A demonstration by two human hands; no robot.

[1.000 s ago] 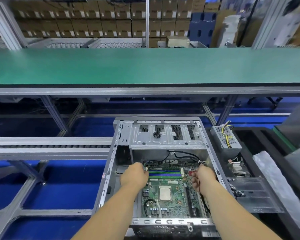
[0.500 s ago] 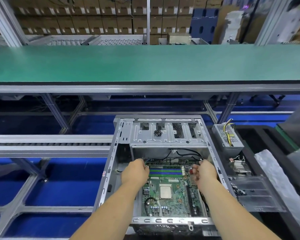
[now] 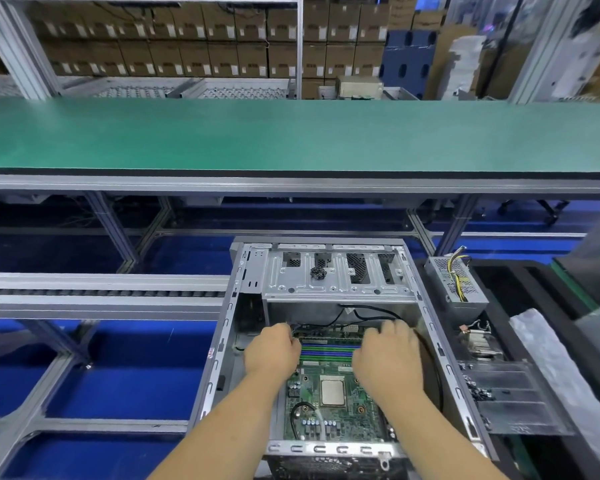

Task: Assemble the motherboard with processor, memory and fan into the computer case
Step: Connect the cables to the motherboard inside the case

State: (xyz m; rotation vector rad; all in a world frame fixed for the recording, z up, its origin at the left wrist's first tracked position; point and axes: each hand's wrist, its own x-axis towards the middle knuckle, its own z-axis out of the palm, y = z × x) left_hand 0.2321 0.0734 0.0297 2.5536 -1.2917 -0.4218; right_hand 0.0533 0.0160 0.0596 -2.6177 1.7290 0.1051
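Observation:
The open grey computer case (image 3: 222, 344) lies below me. The green motherboard (image 3: 336, 420) sits inside it, with the silver processor (image 3: 332, 392) in its socket and blue and green memory slots (image 3: 326, 353) beyond. My left hand (image 3: 272, 351) is curled over the board's far left corner, at the left end of the slots. My right hand (image 3: 388, 358) lies palm down with its fingers apart over the far right part of the board, close to black cables (image 3: 364, 315). What lies under either palm is hidden. A heatsink fan (image 3: 478, 341) rests outside, right of the case.
The metal drive cage (image 3: 336, 271) covers the case's far end. A power supply (image 3: 456, 289) with yellow wires stands to the right, with a clear tray (image 3: 513, 400) of screws and a plastic bag (image 3: 561, 368) nearer. A green conveyor belt (image 3: 291, 133) runs across ahead; a roller rail (image 3: 101, 292) is at left.
Both hands slid farther into the case toward the drive cage. The right hand moved in from the board's right edge and flattened over the slots' right end.

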